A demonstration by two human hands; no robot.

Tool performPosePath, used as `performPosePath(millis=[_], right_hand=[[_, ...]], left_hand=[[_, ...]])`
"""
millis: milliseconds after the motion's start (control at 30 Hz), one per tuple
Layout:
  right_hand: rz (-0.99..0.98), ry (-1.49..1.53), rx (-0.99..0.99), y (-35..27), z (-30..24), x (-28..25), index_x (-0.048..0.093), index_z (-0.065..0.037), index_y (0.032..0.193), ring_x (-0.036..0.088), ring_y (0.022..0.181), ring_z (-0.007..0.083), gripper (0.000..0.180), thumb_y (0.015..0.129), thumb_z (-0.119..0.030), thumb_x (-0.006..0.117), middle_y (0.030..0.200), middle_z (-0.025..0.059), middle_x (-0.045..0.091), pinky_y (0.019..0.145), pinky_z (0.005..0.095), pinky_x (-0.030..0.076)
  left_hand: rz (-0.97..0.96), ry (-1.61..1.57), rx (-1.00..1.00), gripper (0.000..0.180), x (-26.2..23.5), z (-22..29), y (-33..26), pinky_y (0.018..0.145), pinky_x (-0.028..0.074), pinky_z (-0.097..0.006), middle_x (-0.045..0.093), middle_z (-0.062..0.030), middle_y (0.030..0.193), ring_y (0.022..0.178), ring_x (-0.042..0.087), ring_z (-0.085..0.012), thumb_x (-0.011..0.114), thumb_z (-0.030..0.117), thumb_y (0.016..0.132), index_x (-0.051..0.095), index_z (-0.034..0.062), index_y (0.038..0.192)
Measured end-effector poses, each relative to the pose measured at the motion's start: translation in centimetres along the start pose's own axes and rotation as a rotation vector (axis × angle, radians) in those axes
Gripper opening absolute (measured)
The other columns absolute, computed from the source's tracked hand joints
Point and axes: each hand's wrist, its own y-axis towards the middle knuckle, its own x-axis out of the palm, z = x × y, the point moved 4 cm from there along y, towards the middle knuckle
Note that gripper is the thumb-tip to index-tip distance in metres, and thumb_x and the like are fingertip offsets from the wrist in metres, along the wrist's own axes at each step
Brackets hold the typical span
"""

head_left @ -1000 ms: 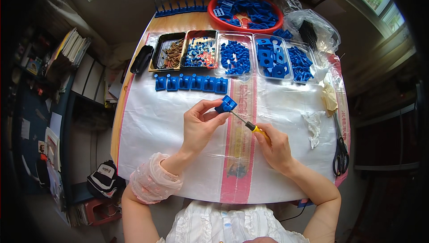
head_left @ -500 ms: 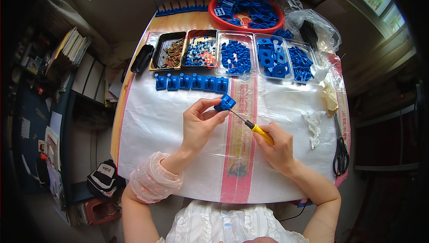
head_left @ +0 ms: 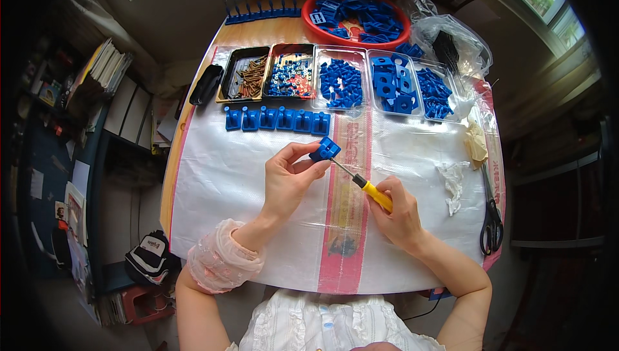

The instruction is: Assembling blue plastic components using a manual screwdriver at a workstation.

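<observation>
Between the thumb and fingers of my left hand (head_left: 289, 173) is a small blue plastic part (head_left: 325, 149), held above the covered table. My right hand (head_left: 394, 212) is closed round the yellow handle of a screwdriver (head_left: 377, 195). Its thin metal shaft slants up to the left, and the tip meets the lower right side of the blue part. Whether the tip sits in a screw is too small to tell. Beyond my left hand, several similar blue assemblies (head_left: 284, 118) stand in a row on the white sheet.
Behind the row are trays of screws (head_left: 253, 79), small blue and white pieces (head_left: 291, 77), blue pegs (head_left: 342, 82), square plates (head_left: 394, 83) and other blue parts (head_left: 435, 91). A red basin (head_left: 407, 31) stands farther back. Black scissors (head_left: 492, 228) and crumpled tissue (head_left: 452, 186) lie right.
The screwdriver handle and my right hand have shifted very slightly, with the fingers turned a little around the handle. My left hand keeps the blue part in nearly the same place.
</observation>
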Motion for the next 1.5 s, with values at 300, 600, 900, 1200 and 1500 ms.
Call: performPosePath(millis=[300,600,900,1200,1500], right_hand=[[-0.023,-0.221,-0.043,0.8,-1.1,-1.0,0.064,-0.004,0.101,0.063,0.058,0.0251,0.018,0.089,-0.011,0.075,0.077,0.0093,0.063,0.052,0.0351,0.048],[-0.033,-0.066,0.019,0.6,-1.0,-0.6,0.058,-0.005,0.115,0.066,0.064,0.0311,0.030,0.090,-0.010,0.074,0.086,0.0146,0.068,0.054,0.0394,0.050],[-0.006,-0.094,0.001,0.6,-0.8,-0.6,0.058,-0.004,0.102,0.065,0.061,0.0291,0.022,0.089,-0.010,0.075,0.080,0.0130,0.064,0.053,0.0380,0.049],[-0.082,-0.146,0.029,0.6,-0.1,-0.7,0.058,-0.005,0.116,0.065,0.062,0.0314,0.026,0.095,-0.014,0.069,0.080,0.0142,0.068,0.053,0.0391,0.048],[-0.022,-0.072,-0.008,0.0,0.3,-0.1,0.051,-0.003,0.110,0.065,0.063,0.0301,0.033,0.087,-0.004,0.075,0.081,0.0143,0.062,0.055,0.0387,0.050]], left_hand=[[0.002,-0.001,0.006,0.028,-0.2,-0.2,0.0,0.076,0.061,-0.025,0.072,-0.0140,0.111,0.092,0.073,-0.0167,0.076,-0.002,0.087,0.066,-0.0036,0.113],[0.015,-0.023,-0.002,0.028,-0.3,-0.1,0.1,0.076,0.060,-0.025,0.072,-0.0132,0.109,0.091,0.073,-0.0162,0.076,-0.002,0.087,0.066,-0.0035,0.113],[0.016,-0.028,-0.043,0.029,-0.4,-0.3,0.1,0.078,0.061,-0.026,0.072,-0.0108,0.112,0.094,0.072,-0.0148,0.076,-0.003,0.086,0.066,-0.0018,0.114],[0.006,-0.022,-0.020,0.028,-0.3,-0.2,0.2,0.077,0.061,-0.025,0.072,-0.0128,0.110,0.091,0.073,-0.0159,0.076,-0.002,0.087,0.066,-0.0035,0.113],[0.018,-0.027,-0.061,0.031,-0.5,-0.3,0.3,0.080,0.061,-0.026,0.071,-0.0092,0.112,0.096,0.072,-0.0145,0.075,-0.004,0.086,0.066,-0.0009,0.115]])
